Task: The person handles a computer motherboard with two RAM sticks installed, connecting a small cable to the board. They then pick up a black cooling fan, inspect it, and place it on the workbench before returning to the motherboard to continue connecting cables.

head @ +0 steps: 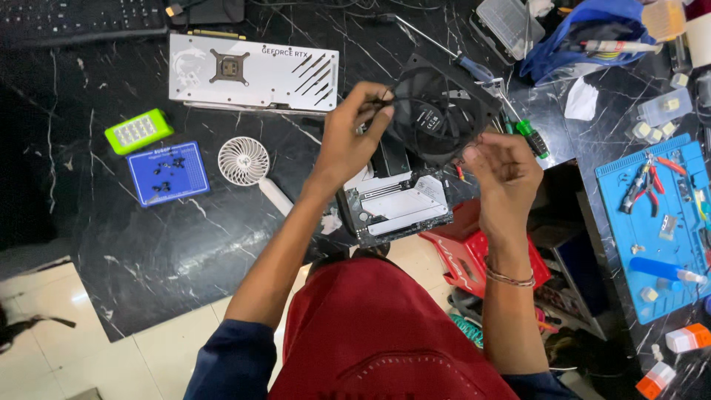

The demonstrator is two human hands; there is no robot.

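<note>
Between the two grips, held above the table [148, 244], is a black fan [438, 112], tilted so its blades face the camera. The left hand [348, 141] has its grip closed on the fan's left edge, fingertips pinching what looks like a thin black wire at the frame. The right hand [506, 172] is curled at the fan's lower right corner; its fingers look closed on something small there, but I cannot tell what.

Just below the grips lies a board [392, 204] with pale metal covers. If either grip slips, the fan would probably drop onto it and could knock its parts. A hard pull on the wire could likely tear it from the fan.

Right of the right grip lie a green screwdriver [529, 133] and, farther off, a blue mat [644, 230] with pliers and small parts. Left of the left grip sit a white hand fan [244, 161], a blue screw pad [167, 172] and a green light [138, 130]. Beyond the grips rests a white graphics card [252, 72]; a swinging elbow could nudge it.
</note>
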